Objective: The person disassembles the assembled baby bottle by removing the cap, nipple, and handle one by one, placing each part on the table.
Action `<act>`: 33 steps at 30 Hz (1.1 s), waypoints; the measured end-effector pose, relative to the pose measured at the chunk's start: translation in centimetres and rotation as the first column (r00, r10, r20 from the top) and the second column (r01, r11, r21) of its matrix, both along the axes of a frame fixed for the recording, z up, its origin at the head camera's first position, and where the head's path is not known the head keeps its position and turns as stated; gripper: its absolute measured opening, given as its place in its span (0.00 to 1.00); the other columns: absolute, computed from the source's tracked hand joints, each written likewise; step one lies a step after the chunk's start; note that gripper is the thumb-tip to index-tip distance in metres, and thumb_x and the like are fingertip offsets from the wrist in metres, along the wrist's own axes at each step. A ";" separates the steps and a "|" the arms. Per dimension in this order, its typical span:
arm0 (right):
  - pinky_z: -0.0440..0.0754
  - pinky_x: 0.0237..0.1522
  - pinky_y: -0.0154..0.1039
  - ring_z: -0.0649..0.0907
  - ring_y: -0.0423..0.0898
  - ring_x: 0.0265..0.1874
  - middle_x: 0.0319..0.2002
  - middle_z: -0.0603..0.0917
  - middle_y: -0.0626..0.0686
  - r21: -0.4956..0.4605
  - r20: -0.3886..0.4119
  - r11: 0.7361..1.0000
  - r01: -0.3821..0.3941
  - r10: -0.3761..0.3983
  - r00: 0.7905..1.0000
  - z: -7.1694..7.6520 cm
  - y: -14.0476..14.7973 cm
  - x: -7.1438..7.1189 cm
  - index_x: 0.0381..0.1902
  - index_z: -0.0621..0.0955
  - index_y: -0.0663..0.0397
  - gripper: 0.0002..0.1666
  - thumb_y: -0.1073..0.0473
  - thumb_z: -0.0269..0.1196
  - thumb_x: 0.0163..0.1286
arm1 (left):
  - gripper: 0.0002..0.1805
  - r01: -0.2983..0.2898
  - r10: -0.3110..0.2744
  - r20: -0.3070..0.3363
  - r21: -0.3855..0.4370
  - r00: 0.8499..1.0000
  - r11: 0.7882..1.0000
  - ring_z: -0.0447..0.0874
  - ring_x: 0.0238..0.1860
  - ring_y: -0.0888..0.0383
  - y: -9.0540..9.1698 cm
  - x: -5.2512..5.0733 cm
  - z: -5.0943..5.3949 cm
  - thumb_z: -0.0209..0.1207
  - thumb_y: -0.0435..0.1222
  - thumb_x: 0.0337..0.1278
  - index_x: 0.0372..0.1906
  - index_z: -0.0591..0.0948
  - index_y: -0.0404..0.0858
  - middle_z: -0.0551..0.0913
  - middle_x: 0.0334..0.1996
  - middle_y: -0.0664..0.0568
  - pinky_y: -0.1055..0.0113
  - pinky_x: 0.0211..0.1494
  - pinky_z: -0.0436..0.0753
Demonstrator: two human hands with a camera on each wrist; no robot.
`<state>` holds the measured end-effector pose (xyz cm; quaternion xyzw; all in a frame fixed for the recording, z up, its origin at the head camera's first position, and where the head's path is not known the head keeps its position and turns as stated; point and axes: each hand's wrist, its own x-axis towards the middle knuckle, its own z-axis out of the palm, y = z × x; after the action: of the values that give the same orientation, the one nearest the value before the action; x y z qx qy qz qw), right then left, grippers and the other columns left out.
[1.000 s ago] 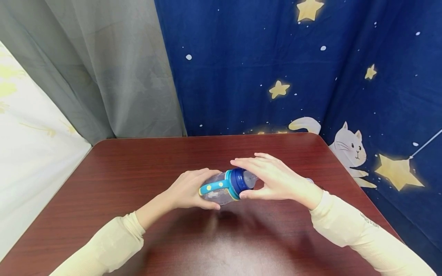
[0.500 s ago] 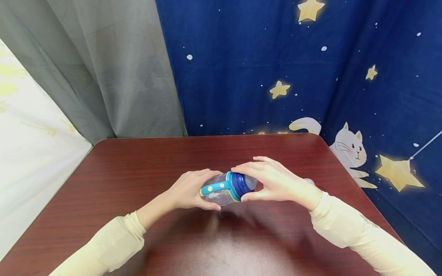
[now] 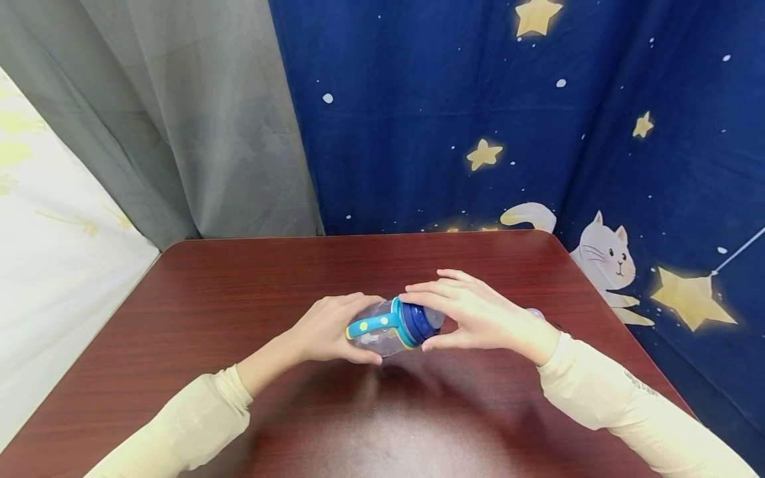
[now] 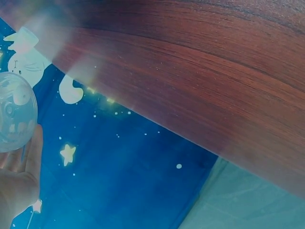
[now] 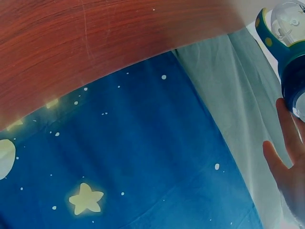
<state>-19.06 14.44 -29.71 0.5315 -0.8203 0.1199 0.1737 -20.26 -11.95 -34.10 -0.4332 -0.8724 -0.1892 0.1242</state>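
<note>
Dark red-brown wood-grained surface is filling the lower part of the head view, with a grey curtain and a blue curtain hanging behind its far edge. Yellow stars and white dots are scattering across the blue cloth, and a printed white cat is showing beyond the surface's far right corner. White cloth is hanging along the left side.

Near the middle, over the surface, a clear bottle is lying sideways between both hands, its base pointing left and its top pointing right. Its teal handle, dotted with yellow, is facing the head camera, and a dark blue collar is circling the neck. A clear tip is projecting from the collar towards the right palm.

The left hand is gripping the bottle's body at the base end, its fingers curving over the far side and its thumb lying along the near side. The right hand is cupping the collar end with its fingers set fairly wide, one fingertip touching the collar's upper edge, the thumb staying beside the lower edge; whether that thumb is touching it, I cannot tell.

Cream sleeves are covering both forearms. Behind the right wrist, a small clear object is partly showing.
</note>
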 end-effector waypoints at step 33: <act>0.66 0.50 0.42 0.73 0.39 0.47 0.50 0.75 0.42 -0.004 0.097 0.989 0.149 -0.148 0.984 -0.2 -0.1 0.5 0.57 0.71 0.43 0.40 0.30 0.58 0.49 | 0.41 -0.014 0.015 0.035 -0.028 0.999 1.000 0.71 0.31 0.70 0.1 0.2 0.0 0.62 0.64 0.27 0.53 0.71 0.49 0.73 0.35 0.66 0.73 0.31 0.73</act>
<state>-18.54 14.37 -29.93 0.4614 -0.8645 0.1370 0.1453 -20.03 -11.87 -34.11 -0.4251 -0.8801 -0.1838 0.1045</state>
